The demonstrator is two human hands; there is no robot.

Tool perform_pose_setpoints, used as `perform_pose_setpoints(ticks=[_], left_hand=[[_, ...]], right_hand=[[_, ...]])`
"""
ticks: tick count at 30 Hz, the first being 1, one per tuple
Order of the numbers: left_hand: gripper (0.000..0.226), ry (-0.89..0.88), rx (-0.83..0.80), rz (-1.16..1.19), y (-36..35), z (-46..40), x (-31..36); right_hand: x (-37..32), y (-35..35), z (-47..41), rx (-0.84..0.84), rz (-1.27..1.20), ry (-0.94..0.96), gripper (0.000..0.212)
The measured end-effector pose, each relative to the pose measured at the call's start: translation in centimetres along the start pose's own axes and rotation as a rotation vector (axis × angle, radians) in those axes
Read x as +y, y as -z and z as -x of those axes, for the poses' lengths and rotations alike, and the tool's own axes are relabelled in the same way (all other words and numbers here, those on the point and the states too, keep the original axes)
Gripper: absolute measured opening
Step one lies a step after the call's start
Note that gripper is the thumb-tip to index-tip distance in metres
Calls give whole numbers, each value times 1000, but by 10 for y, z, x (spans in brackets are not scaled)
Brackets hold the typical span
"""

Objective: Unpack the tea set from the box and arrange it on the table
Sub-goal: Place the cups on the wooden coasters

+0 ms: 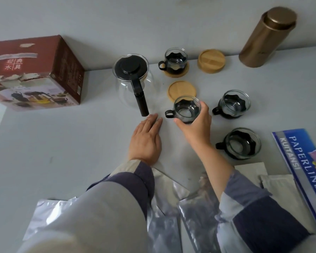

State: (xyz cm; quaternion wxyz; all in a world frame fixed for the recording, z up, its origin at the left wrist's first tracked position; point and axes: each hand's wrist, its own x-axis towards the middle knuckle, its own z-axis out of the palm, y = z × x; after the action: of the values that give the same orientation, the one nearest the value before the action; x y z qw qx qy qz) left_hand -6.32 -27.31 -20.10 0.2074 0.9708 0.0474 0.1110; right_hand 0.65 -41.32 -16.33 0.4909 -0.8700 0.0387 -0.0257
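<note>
My right hand point(196, 127) grips a glass cup with a black holder point(185, 109), held just in front of a bare wooden coaster point(182, 89). My left hand point(146, 139) rests flat on the table, fingers apart, just below the black handle of the glass teapot point(130, 77). Another cup point(174, 60) stands on a coaster at the back. Beside that cup lies a small stack of wooden coasters point(211, 61). Two more cups point(233, 104) point(240, 143) stand on the table to the right. The red tea set box point(35, 73) sits at the far left.
A tall bronze canister point(266, 37) stands at the back right by the wall. A blue PAPERLINE booklet point(303, 167) lies at the right edge. Several silver plastic bags point(164, 216) are spread along the near edge under my forearms.
</note>
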Motion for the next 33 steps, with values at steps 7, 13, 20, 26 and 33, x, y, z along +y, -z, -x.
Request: perform_pose_setpoints(ticks=[7,13,20,26,33], left_hand=[[54,-20,-50,-107,1,4,1],[57,-2,-74,-130,3,3,3],[59,14,-97,-124,7,2,5],[59,13,-113,-133,6,2,3],[59,8,-109,-130,7,2,3]], right_hand=[[2,-4,-6,28,-14,-35,82],[-18,-2,-27,8,-58,-57,80],[-36,-10,-65,-1,15,-26,82],[-31,-14,-75,-19,99,-42,85],[-29,-11,-70,-70,156,-64,99]])
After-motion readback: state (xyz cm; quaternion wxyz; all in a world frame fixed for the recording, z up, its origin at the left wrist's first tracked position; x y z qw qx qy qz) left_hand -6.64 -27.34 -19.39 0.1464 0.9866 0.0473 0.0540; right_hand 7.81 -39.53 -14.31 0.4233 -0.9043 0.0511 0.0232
